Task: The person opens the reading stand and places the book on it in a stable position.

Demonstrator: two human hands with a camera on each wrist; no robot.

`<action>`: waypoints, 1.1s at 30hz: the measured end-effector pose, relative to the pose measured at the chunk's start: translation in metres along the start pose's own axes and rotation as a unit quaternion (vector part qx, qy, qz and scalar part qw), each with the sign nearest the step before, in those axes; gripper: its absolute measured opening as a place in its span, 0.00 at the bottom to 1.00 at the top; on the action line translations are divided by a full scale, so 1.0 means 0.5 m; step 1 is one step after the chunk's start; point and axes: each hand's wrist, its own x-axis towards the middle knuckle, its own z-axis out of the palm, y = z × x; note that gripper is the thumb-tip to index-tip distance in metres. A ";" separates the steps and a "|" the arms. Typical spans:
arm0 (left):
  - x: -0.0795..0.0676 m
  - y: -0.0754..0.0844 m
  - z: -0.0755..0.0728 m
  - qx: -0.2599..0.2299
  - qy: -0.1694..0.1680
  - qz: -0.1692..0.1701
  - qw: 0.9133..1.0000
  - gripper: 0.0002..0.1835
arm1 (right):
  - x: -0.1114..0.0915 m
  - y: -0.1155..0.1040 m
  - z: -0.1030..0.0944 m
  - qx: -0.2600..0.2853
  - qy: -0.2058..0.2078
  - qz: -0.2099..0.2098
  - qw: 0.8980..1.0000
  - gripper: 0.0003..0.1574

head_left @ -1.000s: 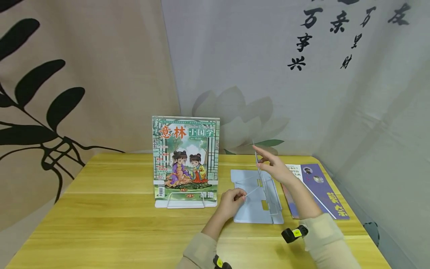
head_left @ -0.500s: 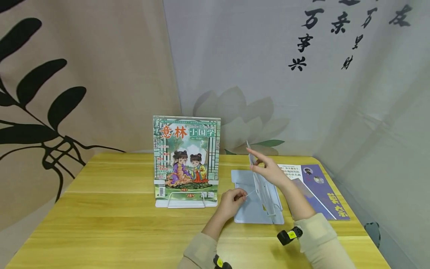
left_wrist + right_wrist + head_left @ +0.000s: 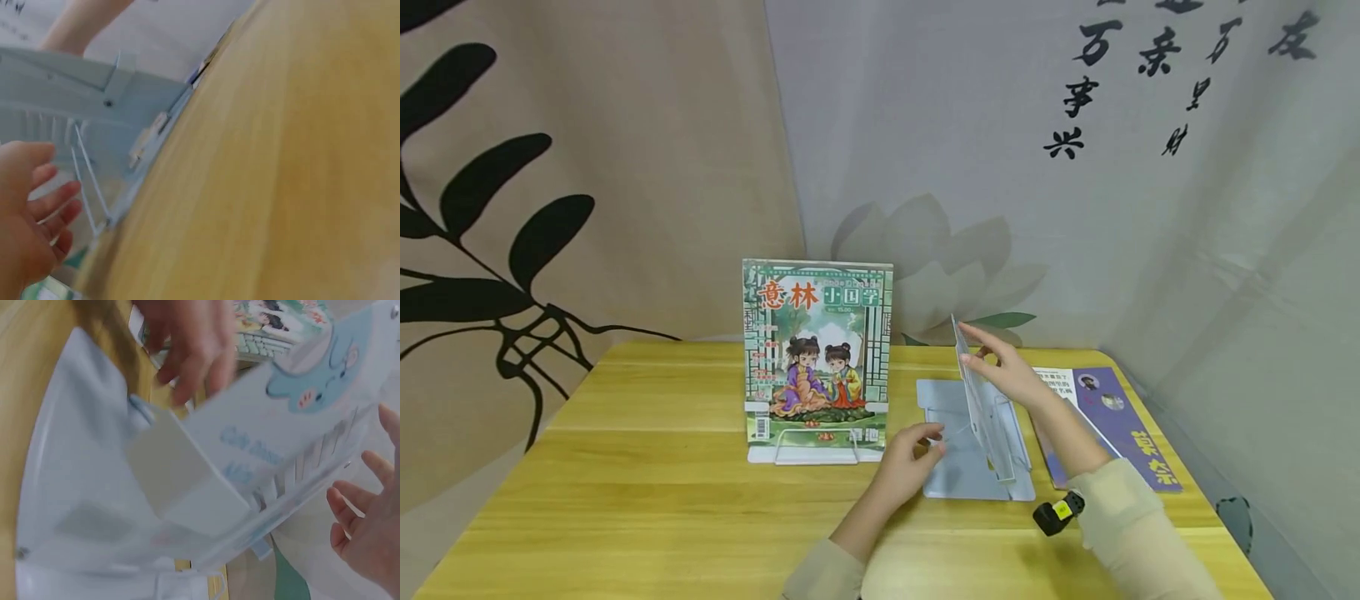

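Note:
A light-blue book stand (image 3: 946, 475) lies with its base on the table, its back panel (image 3: 974, 392) raised on edge. In the right wrist view the panel (image 3: 250, 434) carries a blue cartoon figure and slots. My right hand (image 3: 1009, 377) touches the panel's right face near the top with extended fingertips; the right wrist view has these fingers (image 3: 359, 503) spread loosely. My left hand (image 3: 908, 467) is just left of the base, thumb and fingers apart, holding nothing. Close to its fingers in the left wrist view are the stand's thin wire props (image 3: 87, 169).
Left of the stand, a magazine (image 3: 820, 358) with two cartoon children leans upright on a white stand (image 3: 868, 455) with a wire holder. A purple and white book (image 3: 1108, 417) lies flat to the right, behind my right forearm. A printed curtain (image 3: 700, 167) hangs behind the table (image 3: 647, 467).
The panel has tilted left from where it was a second ago, my right hand moving with it. My left fingers, pinching the wire prop before, have let go and spread apart.

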 end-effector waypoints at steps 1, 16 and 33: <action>-0.004 0.010 -0.003 -0.002 0.007 0.002 1.000 0.17 | 0.004 0.001 -0.002 0.000 0.000 -0.001 1.000 0.35; -0.022 0.165 -0.001 0.010 0.057 0.148 0.987 0.26 | 0.034 -0.063 -0.022 -0.023 -0.050 0.018 0.998 0.33; -0.012 0.160 0.000 0.067 0.082 0.160 0.981 0.15 | 0.024 0.047 -0.032 -0.030 0.004 0.021 0.999 0.35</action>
